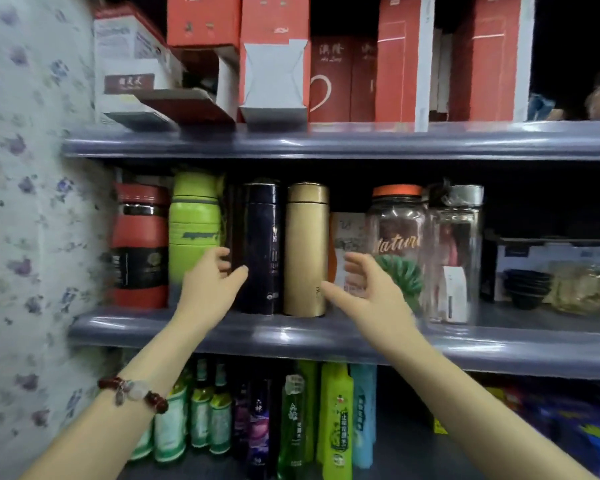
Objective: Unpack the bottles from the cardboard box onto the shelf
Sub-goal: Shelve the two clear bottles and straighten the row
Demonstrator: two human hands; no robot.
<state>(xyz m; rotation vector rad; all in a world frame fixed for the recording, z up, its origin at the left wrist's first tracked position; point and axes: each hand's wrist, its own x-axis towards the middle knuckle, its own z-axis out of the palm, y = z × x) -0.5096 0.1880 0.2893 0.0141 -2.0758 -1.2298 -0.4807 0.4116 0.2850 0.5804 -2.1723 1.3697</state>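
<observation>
On the middle shelf (291, 336) stand a red-and-black flask (139, 247), a green flask (194, 233), a slim black bottle (234, 220), a navy bottle (262, 247) and a gold bottle (307, 247). My left hand (210, 282) reaches in between the green and navy bottles. Its fingers and thumb curl round the lower part of the black bottle. My right hand (364, 292) hovers to the right of the gold bottle with fingers spread, and its thumb tip is at the bottle's lower right side.
Two clear glass jars (426, 244) stand just right of my right hand, with dark bowls (527, 285) beyond. Red cartons (274, 57) fill the top shelf. The bottom shelf holds green and purple bottles (291, 427). A floral cloth (25, 220) hangs at the left.
</observation>
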